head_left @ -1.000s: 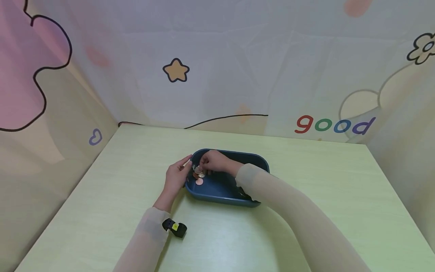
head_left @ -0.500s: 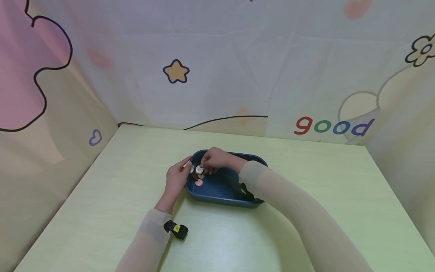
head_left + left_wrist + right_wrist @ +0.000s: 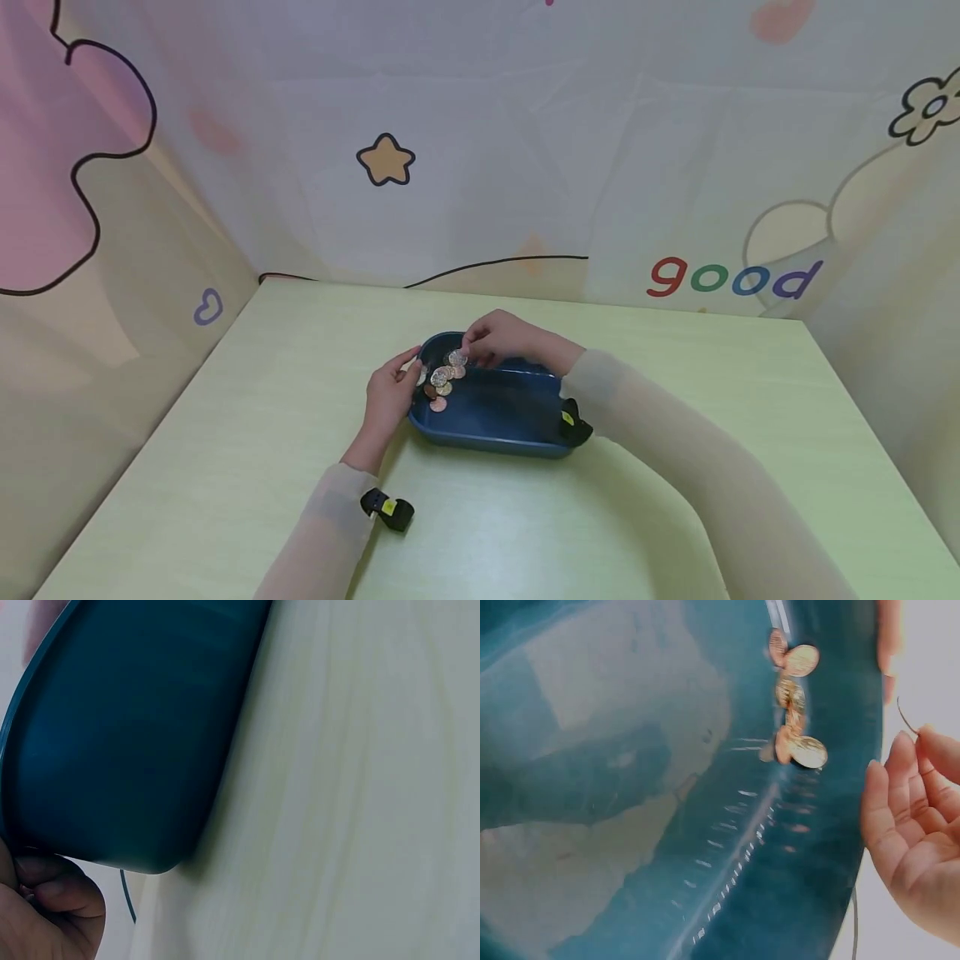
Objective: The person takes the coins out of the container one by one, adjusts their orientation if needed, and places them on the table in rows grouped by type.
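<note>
A dark blue oblong tray (image 3: 495, 446) with rounded corners sits on the table. Several coins (image 3: 802, 660), copper and silver-coloured, lie in a cluster along its left end. My left hand (image 3: 388, 396) grips the tray's left rim; in the left wrist view its curled fingers (image 3: 67, 896) show at the tray's end. Over the tray's back left part, my right hand (image 3: 506, 337) pinches a silver-coloured coin (image 3: 457, 358) by its edge, close above the other coins. Thumb and forefinger meet in the right wrist view, while the other fingers of that right hand (image 3: 919, 817) are loosely bent.
The pale green table (image 3: 480, 525) spreads around the tray. A printed cloth backdrop (image 3: 480, 167) stands along the back and both sides. Black wrist devices are strapped to the left sleeve (image 3: 322, 521) and the right sleeve (image 3: 675, 442).
My right hand has risen and moved back and right from the tray's left end, showing more coins beneath it. The left hand and the tray stay nearly where they were.
</note>
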